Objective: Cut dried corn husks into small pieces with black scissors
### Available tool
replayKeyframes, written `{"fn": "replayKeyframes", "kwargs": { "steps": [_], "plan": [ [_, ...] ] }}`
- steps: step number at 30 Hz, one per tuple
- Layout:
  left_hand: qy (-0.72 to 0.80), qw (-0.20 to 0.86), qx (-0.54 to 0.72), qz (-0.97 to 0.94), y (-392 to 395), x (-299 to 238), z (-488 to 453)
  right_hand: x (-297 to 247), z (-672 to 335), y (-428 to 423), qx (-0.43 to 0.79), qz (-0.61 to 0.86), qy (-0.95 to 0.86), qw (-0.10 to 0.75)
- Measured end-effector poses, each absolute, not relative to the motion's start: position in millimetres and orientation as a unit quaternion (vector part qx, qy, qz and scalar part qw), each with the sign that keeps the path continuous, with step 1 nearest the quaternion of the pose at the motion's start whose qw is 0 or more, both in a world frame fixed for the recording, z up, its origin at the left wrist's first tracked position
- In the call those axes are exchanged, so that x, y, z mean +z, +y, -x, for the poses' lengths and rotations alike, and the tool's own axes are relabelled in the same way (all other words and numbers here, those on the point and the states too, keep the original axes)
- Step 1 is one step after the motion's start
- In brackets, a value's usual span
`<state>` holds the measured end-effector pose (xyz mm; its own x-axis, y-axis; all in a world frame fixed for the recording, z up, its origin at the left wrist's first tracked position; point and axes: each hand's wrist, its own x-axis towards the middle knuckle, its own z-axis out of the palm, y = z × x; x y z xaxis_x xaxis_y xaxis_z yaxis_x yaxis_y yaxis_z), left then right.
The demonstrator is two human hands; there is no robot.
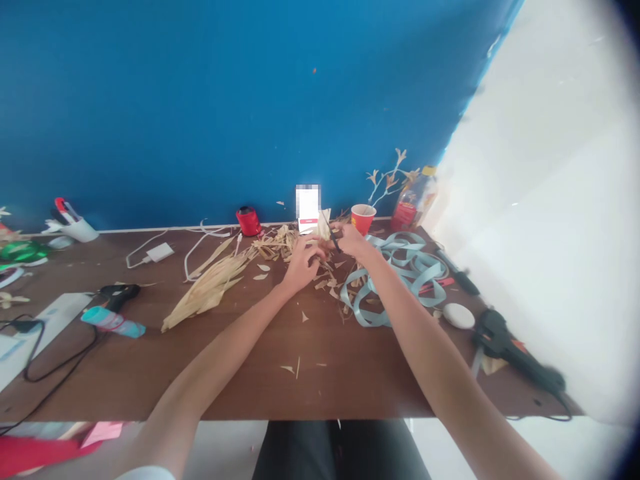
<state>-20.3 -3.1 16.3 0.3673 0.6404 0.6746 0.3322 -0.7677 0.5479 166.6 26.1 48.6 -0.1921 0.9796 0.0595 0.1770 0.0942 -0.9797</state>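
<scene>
My right hand (350,240) is closed around a pair of dark scissors (334,237), with the blades pointing up and away. A pale piece of dried husk (324,225) stands right beside the blades. Just left of the scissors, my left hand (303,261) has its fingers curled and drawn together, nearly touching my right hand. Whatever lies between its fingertips is too small to make out. Around both hands spreads a heap of husk scraps (277,243). Behind them a phone (309,207) with a lit screen leans near the wall.
Left lies a bundle of long dried husks (207,290), with a red tin (249,221) behind it. Blue ribbon (367,310) loops on the right, beside a red paper cup (363,219) and a plastic bottle (413,203). A black glue gun (520,357) rests near the right edge.
</scene>
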Motion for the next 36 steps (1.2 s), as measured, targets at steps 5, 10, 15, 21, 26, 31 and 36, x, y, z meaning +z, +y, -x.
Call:
{"fn": "replayKeyframes", "kwargs": {
  "steps": [5, 10, 15, 21, 26, 31, 36],
  "plan": [
    [0.369, 0.334, 0.527, -0.689, -1.7, 14.1, 19.6, 43.6, -161.7, 27.2, 0.498, 0.451, -0.583, 0.456],
    [0.393, 0.425, 0.488, -0.653, 8.2, 6.5, 18.7, 45.0, -151.8, 25.0, 0.386, 0.483, -0.659, 0.428],
    [0.37, 0.453, 0.512, -0.629, 15.1, 2.1, 21.4, 40.1, -152.9, 26.9, 0.367, 0.498, -0.665, 0.418],
    [0.38, 0.466, 0.515, -0.612, 19.7, -0.9, 25.1, 41.3, -156.2, 23.4, 0.447, 0.459, -0.646, 0.415],
    [0.387, 0.464, 0.518, -0.606, 18.4, 1.4, 25.1, 42.2, -153.6, 24.0, 0.461, 0.476, -0.627, 0.411],
    [0.392, 0.456, 0.523, -0.604, 17.3, 3.1, 25.7, 35.6, -153.0, 26.6, 0.456, 0.479, -0.622, 0.42],
    [0.402, 0.439, 0.553, -0.583, 18.1, 4.2, 26.0, 37.1, -155.0, 25.5, 0.443, 0.491, -0.621, 0.422]
  ]
}}
